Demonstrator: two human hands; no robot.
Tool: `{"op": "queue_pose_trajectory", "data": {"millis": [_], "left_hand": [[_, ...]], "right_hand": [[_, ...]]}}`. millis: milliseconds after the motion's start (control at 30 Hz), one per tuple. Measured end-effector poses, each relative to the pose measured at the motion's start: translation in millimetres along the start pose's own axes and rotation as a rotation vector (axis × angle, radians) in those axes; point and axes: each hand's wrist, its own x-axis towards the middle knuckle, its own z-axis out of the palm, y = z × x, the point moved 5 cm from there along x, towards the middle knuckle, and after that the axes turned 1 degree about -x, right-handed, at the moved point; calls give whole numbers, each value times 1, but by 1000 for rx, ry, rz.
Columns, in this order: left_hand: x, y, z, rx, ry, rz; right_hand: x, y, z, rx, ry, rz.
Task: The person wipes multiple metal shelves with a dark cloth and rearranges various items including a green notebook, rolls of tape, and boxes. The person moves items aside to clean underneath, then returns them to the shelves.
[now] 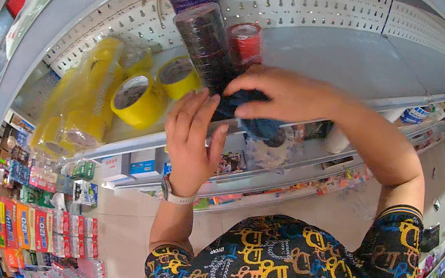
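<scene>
On the upper metal shelf stands a stack of black tape rolls [199,33], leaning toward me and partly wrapped in clear film. My right hand [282,95] curls its fingers round a dark blue bundle [255,99] at the stack's near end; the bundle's exact kind is hard to make out. Fingers stretched and thumb apart, my left hand [193,134] is raised beside the black rolls, holding nothing visible. Left of it lie a yellow tape roll [138,101] and a second yellow roll [179,77]. A red tape roll [246,39] stands behind my right hand.
Yellow tape rolls in clear film [80,99] fill the shelf's left end. White perforated panel [313,5] backs the shelf. Below the shelf's front edge hangs a crumpled clear plastic bag [272,154]; lower shelves hold small packages. Another goods display [40,226] stands at left.
</scene>
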Motion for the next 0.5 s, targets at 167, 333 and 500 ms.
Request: {"op": "queue_pose_trajectory", "data": {"millis": [167,333,500], "left_hand": [[9,-16,-8,0,20,-153],[19,-15,0,3,15,-253],[12,-17,7,160,-86,-229]], "right_hand": [[15,27,-56,-348,285,153],[43,90,-29,-291,195,69],[39,117,-41,36,140,194]]}}
